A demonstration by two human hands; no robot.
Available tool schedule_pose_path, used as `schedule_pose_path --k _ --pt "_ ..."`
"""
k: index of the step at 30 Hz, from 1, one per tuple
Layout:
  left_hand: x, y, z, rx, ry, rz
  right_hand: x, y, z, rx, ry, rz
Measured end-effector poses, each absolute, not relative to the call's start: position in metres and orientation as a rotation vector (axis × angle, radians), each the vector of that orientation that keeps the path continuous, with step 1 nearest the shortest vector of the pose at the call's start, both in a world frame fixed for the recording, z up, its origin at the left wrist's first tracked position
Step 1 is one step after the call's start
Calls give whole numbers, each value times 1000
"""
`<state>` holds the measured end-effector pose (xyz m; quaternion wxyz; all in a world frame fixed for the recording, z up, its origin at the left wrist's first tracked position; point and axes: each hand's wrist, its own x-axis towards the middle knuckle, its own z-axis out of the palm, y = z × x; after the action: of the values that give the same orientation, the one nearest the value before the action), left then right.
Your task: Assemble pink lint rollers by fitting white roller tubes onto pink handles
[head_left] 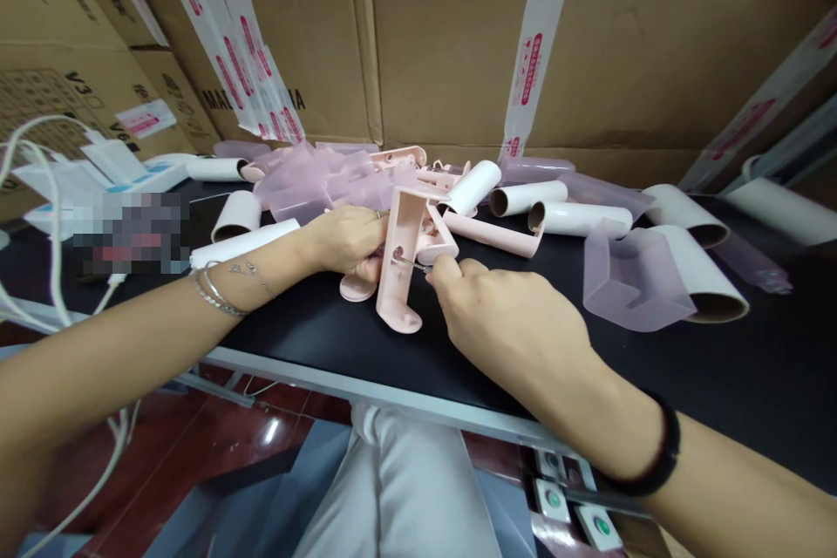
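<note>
My left hand (353, 240) grips a pale pink plastic holder (400, 279) from behind, keeping it upright above the black tabletop. Some of its fingers are hidden by the holder. My right hand (516, 314) is closed around a thin metal tool (413, 264) whose handle is covered by the fingers. The tool's tip meets a small dark hole or screw in the inner wall of the holder; which one I cannot tell. A pink round piece (357, 288) lies below my left hand. Other pink parts (493, 231) lie just behind the holder.
White cardboard tubes (581, 218) and translucent lilac plastic pieces (327, 179) are strewn across the black table (510, 375). A lilac piece (631, 279) stands to the right. White power strips with cables (124, 179) sit at the left. Taped cardboard boxes (445, 35) wall off the back.
</note>
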<state>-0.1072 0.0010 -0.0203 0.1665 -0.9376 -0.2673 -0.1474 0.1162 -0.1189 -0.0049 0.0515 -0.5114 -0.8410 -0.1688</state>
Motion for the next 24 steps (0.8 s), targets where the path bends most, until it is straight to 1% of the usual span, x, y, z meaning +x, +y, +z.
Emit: schedule_pose_path --k 3,8,16,19,22,24 --pt "-105 0 -19 -2602 -717 -389 114 -118 -5 -1589 -2557 -513" --pt "-96 -5 -16 -2529 -665 -445 112 -113 -5 -1581 -2539 -538" --pt "-89 -7 -12 -2397 -1053 -456 132 -96 -5 -1696 -2462 -556" --pt "-89 -8 -9 -2301 -1072 -592 134 -93 -2 -1732 -2479 -547" --pt "-87 -12 -4 -2288 -972 -775 134 -93 3 -1721 -2530 -536" --pt "-83 -17 -4 -2348 -877 -827 135 -93 6 -1688 -2539 -551"
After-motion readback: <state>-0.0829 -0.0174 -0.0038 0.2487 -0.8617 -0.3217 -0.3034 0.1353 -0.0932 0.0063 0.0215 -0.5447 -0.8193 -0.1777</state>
